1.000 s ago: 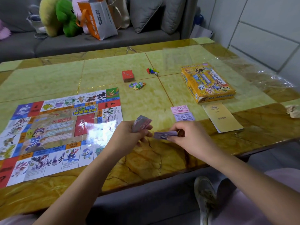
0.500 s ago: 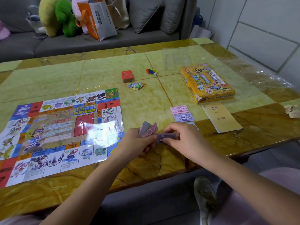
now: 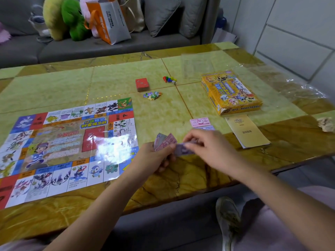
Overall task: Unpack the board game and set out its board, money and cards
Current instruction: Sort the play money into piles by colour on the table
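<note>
The game board (image 3: 59, 145) lies unfolded on the left of the table. My left hand (image 3: 155, 158) grips a fan of pink and grey play money (image 3: 165, 140) just right of the board. My right hand (image 3: 208, 149) pinches a purple note (image 3: 183, 151) that touches the fan. A pink note (image 3: 199, 122) and a purple note (image 3: 204, 128) lie on the table behind my right hand. A red card deck (image 3: 142, 84) sits further back, with coloured pawns and a die (image 3: 169, 80) to its right. The yellow game box (image 3: 230, 91) stands at the right.
A yellow rules booklet (image 3: 247, 131) lies in front of the box. A pile of small character cut-outs (image 3: 153, 96) sits by the deck. Clear plastic wrap (image 3: 290, 84) covers the table's right side, and a crumpled paper scrap (image 3: 326, 124) lies at the right edge. Behind the table is a sofa with plush toys (image 3: 67, 17).
My right hand brought the purple note left to the fan in my left hand. The fan has spread and now shows a pink note in front.
</note>
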